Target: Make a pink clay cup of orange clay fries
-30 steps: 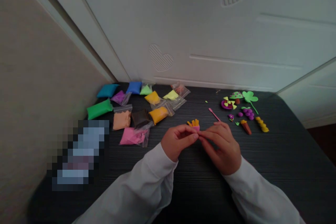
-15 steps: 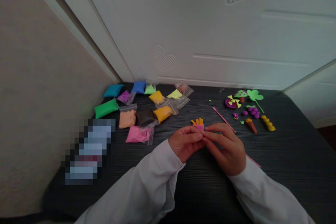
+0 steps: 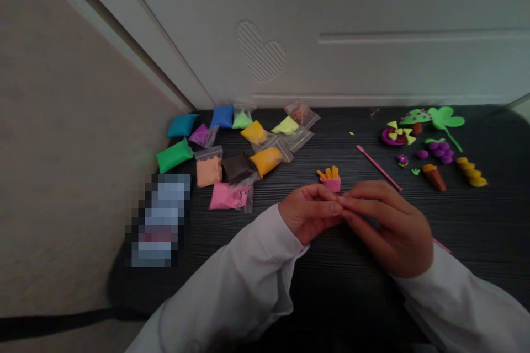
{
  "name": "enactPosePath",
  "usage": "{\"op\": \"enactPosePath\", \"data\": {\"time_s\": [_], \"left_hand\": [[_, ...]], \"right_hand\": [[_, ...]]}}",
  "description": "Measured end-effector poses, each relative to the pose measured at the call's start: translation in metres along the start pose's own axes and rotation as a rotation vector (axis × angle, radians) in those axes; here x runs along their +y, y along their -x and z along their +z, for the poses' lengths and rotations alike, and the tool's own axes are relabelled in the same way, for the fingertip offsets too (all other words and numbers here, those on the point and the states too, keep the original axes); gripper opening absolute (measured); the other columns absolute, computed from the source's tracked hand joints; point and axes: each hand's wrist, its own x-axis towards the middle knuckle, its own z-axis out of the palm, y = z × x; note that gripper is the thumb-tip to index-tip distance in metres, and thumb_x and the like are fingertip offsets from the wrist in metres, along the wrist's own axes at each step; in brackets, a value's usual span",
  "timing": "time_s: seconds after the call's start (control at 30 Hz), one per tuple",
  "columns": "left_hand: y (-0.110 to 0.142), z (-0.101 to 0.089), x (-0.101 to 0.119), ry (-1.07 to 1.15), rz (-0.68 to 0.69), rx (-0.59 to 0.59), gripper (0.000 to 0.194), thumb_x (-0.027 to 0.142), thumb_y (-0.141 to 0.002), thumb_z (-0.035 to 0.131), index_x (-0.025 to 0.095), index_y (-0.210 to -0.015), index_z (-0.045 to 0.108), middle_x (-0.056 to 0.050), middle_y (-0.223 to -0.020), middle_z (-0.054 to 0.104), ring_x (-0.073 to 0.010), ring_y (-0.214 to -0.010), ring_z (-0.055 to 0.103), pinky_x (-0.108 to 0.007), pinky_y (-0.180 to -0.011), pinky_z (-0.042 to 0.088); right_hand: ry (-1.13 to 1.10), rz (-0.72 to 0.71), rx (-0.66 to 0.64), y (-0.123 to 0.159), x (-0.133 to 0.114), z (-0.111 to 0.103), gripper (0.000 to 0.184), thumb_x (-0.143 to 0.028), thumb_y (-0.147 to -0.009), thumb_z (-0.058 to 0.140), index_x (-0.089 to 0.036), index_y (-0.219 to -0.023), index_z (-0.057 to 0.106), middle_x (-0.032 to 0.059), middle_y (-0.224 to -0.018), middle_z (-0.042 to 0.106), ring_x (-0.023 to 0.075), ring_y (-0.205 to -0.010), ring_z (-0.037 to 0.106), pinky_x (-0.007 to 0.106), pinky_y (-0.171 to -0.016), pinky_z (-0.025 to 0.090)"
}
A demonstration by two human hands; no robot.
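Note:
My left hand (image 3: 312,210) and my right hand (image 3: 385,223) meet fingertip to fingertip above the table. Both are closed in a pinch; whatever lies between the fingertips is too small or hidden to make out. Just beyond them is a small clay model of fries (image 3: 331,183), yellow sticks in a pink box. Whether the fingers touch its lower edge I cannot tell. A thin pink modelling tool (image 3: 379,167) lies past my right hand, and part of another pink stick (image 3: 442,245) shows beside my right cuff.
Bags of coloured clay lie at the left, among them a pink one (image 3: 226,196) and an orange one (image 3: 266,161). Clay models stand at the right: a purple bowl (image 3: 389,137), grapes (image 3: 441,150), a green clover (image 3: 446,118). A blurred-out rectangle (image 3: 161,220) lies left. A white panel (image 3: 290,66) rises behind.
The whole view has shifted and the table appears closer. My hands stay pinched together in front of the fries, with little change in the fingers.

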Motion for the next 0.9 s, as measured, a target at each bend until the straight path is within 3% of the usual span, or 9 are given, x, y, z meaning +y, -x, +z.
{"op": "enactPosePath", "data": {"time_s": [0.17, 0.3, 0.6, 0.77, 0.9], "left_hand": [[0.001, 0.0, -0.002, -0.015, -0.071, -0.052, 0.018, 0.012, -0.046, 0.078, 0.013, -0.055, 0.063, 0.002, -0.062, 0.063, -0.0071, -0.06, 0.059, -0.02, -0.062, 0.046], [0.0, -0.001, -0.002, -0.05, -0.08, -0.02, 0.019, 0.015, -0.043, 0.079, 0.014, -0.054, 0.064, 0.002, -0.059, 0.063, -0.0075, -0.059, 0.059, -0.022, -0.064, 0.045], [-0.006, -0.004, -0.006, -0.081, 0.007, 0.181, 0.024, 0.019, -0.048, 0.078, 0.012, -0.069, 0.068, 0.0, -0.065, 0.065, -0.0068, -0.065, 0.058, -0.02, -0.068, 0.043], [-0.008, -0.006, -0.007, -0.035, 0.071, 0.188, 0.021, 0.017, -0.054, 0.075, 0.011, -0.073, 0.068, -0.001, -0.066, 0.066, -0.0051, -0.063, 0.058, -0.015, -0.062, 0.043], [-0.008, -0.006, -0.004, -0.027, 0.061, 0.133, 0.016, 0.016, -0.058, 0.072, 0.011, -0.072, 0.067, -0.001, -0.064, 0.065, -0.0055, -0.063, 0.059, -0.015, -0.061, 0.044]], "right_hand": [[-0.121, 0.048, -0.049, -0.002, 0.0, -0.004, 0.022, -0.013, -0.074, 0.059, -0.024, -0.093, 0.063, 0.0047, -0.089, 0.062, 0.0174, -0.085, 0.058, 0.034, -0.072, 0.049], [-0.161, 0.061, -0.052, -0.003, 0.001, -0.004, 0.021, -0.015, -0.075, 0.057, -0.026, -0.093, 0.064, 0.0033, -0.087, 0.064, 0.0174, -0.085, 0.059, 0.035, -0.072, 0.05], [0.095, -0.062, -0.024, 0.005, 0.011, 0.001, 0.039, -0.008, -0.075, 0.055, -0.023, -0.111, 0.056, 0.0052, -0.099, 0.064, 0.0186, -0.093, 0.057, 0.036, -0.079, 0.049], [0.245, -0.083, -0.087, 0.006, 0.013, 0.006, 0.043, -0.01, -0.074, 0.054, -0.018, -0.116, 0.052, 0.009, -0.111, 0.059, 0.0217, -0.102, 0.052, 0.04, -0.088, 0.045], [0.174, -0.029, -0.094, 0.005, 0.008, 0.005, 0.043, -0.011, -0.076, 0.051, -0.02, -0.118, 0.05, 0.0085, -0.116, 0.055, 0.0214, -0.105, 0.05, 0.041, -0.089, 0.044]]}}
